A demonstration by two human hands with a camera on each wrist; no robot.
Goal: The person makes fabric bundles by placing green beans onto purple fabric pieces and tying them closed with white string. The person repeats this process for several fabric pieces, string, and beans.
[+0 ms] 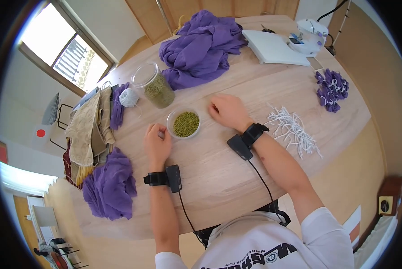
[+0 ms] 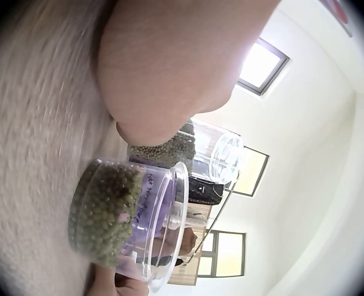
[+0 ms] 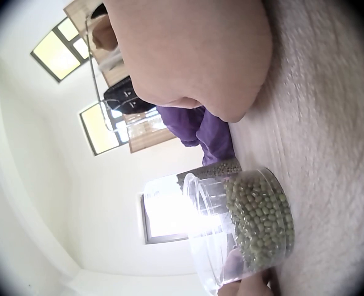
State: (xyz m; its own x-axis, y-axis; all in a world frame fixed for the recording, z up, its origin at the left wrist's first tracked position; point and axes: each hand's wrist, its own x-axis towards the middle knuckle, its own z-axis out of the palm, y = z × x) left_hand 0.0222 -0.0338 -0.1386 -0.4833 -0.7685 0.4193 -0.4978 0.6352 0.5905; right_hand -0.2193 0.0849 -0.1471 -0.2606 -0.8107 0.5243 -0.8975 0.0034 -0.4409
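Observation:
A small clear cup of green beans stands on the wooden table between my hands. My left hand rests on its side just left of the cup, fingers curled into a loose fist with nothing in it. To the cup's right, my right hand lies palm down, fingers loosely bent, apart from the cup. The left wrist view shows the cup close below the hand's heel, and the right wrist view shows the same cup. A taller clear jar of beans stands behind it.
A purple cloth pile lies at the back, with a white sewing machine and its white board. White strings and purple pouches lie right. Beige fabrics, a thread ball and more purple cloth lie left.

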